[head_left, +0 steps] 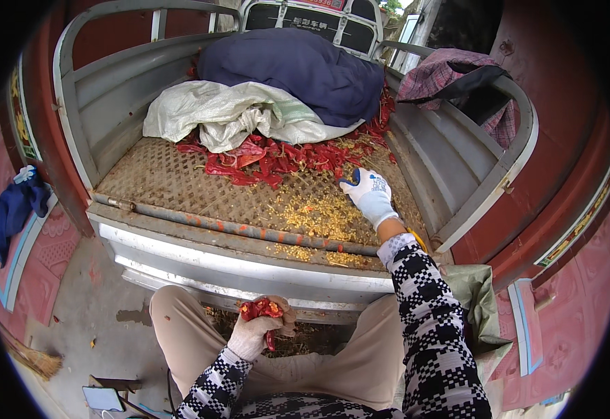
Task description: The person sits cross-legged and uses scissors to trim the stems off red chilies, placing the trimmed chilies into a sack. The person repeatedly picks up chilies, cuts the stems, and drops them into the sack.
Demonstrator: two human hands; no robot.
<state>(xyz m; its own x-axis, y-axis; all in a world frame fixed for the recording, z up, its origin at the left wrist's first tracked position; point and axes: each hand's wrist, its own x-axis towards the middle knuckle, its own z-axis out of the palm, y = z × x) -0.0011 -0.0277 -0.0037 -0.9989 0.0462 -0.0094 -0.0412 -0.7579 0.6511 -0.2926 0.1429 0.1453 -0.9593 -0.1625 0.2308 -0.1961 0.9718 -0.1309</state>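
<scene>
My left hand (251, 334), in a pale work glove, is closed around a few dried red chili peppers (262, 308) above my lap. One of them is torn, with its yellow-orange inside showing. My right hand (370, 193), in a white and blue glove, reaches over the cart bed to the right edge of a heap of red chili peppers (277, 159). Its fingers are curled, and what they hold, if anything, is hidden. Just left of this hand, yellow seeds (319, 214) lie scattered on the metal bed.
A pale woven sack (239, 112) and a dark blue cloth (291, 70) cover the back of the heap. Metal rails (483, 153) flank the cart bed (151, 174). A plaid garment (444, 75) hangs over the right rail. A broom (36, 359) lies at lower left.
</scene>
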